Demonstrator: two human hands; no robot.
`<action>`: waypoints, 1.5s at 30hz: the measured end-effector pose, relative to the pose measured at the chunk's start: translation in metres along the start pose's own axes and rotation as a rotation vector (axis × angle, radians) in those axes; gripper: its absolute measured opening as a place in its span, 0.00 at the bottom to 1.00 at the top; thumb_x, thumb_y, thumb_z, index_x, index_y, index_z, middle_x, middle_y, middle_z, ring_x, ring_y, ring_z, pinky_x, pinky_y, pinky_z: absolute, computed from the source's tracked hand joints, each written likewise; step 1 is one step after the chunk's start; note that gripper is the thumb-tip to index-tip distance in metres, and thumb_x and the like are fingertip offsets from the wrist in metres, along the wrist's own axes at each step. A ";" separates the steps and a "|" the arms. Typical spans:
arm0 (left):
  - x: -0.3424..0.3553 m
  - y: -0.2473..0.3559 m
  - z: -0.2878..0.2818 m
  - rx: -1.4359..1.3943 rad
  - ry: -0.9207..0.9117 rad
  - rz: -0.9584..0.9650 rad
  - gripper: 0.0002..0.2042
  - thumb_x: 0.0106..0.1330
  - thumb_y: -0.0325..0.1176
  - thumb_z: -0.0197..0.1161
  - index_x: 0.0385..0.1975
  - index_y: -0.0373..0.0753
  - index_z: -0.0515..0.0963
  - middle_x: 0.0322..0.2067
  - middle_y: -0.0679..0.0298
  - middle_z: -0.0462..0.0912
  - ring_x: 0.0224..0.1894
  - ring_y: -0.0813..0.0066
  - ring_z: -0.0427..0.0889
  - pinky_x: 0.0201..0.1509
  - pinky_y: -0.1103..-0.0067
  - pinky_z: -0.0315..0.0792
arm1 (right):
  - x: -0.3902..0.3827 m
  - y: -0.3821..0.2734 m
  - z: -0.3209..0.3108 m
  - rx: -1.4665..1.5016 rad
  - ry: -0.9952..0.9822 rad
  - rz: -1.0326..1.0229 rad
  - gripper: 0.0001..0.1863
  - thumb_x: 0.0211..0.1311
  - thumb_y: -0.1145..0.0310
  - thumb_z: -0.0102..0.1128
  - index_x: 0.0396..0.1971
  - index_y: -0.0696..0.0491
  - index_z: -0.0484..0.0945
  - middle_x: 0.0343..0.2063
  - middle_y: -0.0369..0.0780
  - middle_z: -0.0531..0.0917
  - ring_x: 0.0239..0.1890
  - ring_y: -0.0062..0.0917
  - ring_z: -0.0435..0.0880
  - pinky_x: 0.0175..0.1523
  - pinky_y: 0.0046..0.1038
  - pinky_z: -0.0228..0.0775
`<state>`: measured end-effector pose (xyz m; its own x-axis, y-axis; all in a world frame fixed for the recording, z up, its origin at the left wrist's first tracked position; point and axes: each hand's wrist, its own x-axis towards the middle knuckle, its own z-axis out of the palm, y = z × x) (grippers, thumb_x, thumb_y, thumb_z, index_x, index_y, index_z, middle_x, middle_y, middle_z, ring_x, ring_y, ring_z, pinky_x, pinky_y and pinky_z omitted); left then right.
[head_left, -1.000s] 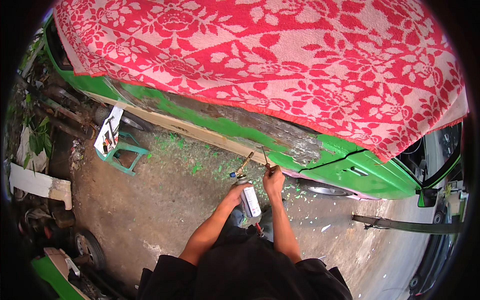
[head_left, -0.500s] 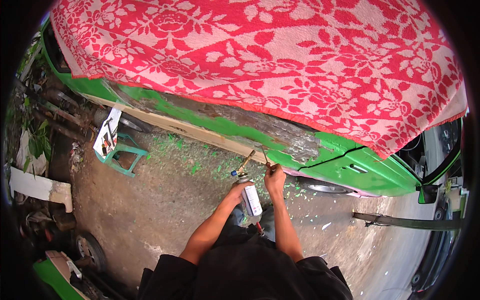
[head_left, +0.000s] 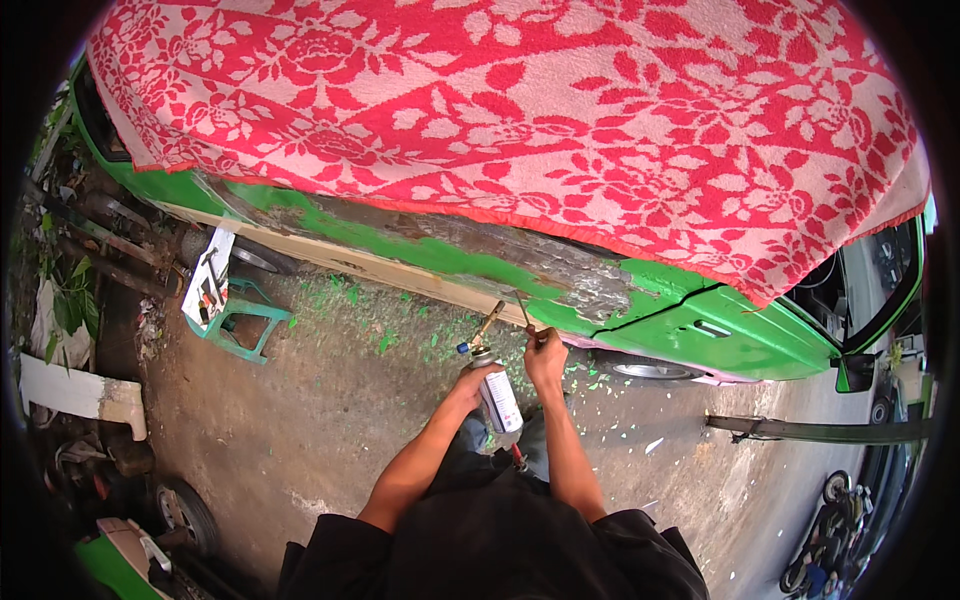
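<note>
My left hand (head_left: 472,384) is wrapped round a blowtorch (head_left: 502,404), a white gas canister with a brass nozzle and a blue knob. The nozzle points up toward the side of a green car (head_left: 660,310); no flame can be made out. In my closed right hand (head_left: 546,358) is a slim metal scraper (head_left: 524,310). Its tip is close to the lower edge of the car's panel, and I cannot tell whether it touches. Along this panel the green paint is partly stripped, leaving a grey-brown bare patch (head_left: 590,285).
A red and pink floral blanket (head_left: 500,120) covers the car's top. Beige board (head_left: 350,258) runs along its lower side. Left stands a green stool (head_left: 250,318) with tools on white sheet. Paint flakes litter the ground. A loose wheel (head_left: 186,515) lies lower left, a motorbike (head_left: 828,530) lower right.
The view has shifted slightly, bringing a motorbike into sight at the lower right. Both hands keep their grips, and the scraper and blowtorch have hardly moved.
</note>
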<state>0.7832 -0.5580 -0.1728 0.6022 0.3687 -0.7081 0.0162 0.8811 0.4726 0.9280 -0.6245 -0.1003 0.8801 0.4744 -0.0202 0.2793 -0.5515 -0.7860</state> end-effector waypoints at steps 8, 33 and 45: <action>-0.006 0.007 0.011 0.034 0.001 0.002 0.10 0.54 0.27 0.71 0.35 0.37 0.80 0.28 0.63 0.84 0.28 0.70 0.84 0.33 0.72 0.77 | 0.000 -0.019 -0.018 0.074 -0.034 0.067 0.07 0.58 0.73 0.63 0.29 0.62 0.77 0.24 0.53 0.85 0.30 0.44 0.87 0.37 0.38 0.77; 0.001 0.008 0.039 0.070 -0.046 0.014 0.13 0.54 0.24 0.70 0.39 0.36 0.78 0.33 0.61 0.84 0.35 0.68 0.85 0.40 0.71 0.80 | -0.005 -0.019 -0.049 0.094 0.003 0.035 0.09 0.61 0.69 0.64 0.29 0.60 0.77 0.20 0.50 0.84 0.23 0.37 0.86 0.31 0.34 0.75; -0.008 0.006 0.038 0.055 -0.047 0.049 0.14 0.53 0.23 0.71 0.40 0.36 0.78 0.33 0.61 0.84 0.35 0.68 0.85 0.40 0.71 0.79 | -0.006 -0.039 -0.069 0.114 -0.043 0.090 0.09 0.59 0.70 0.65 0.29 0.60 0.77 0.21 0.50 0.85 0.26 0.36 0.88 0.34 0.33 0.76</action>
<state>0.8088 -0.5670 -0.1448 0.6398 0.3959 -0.6587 0.0286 0.8442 0.5352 0.9385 -0.6530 -0.0269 0.8816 0.4568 -0.1186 0.1521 -0.5129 -0.8448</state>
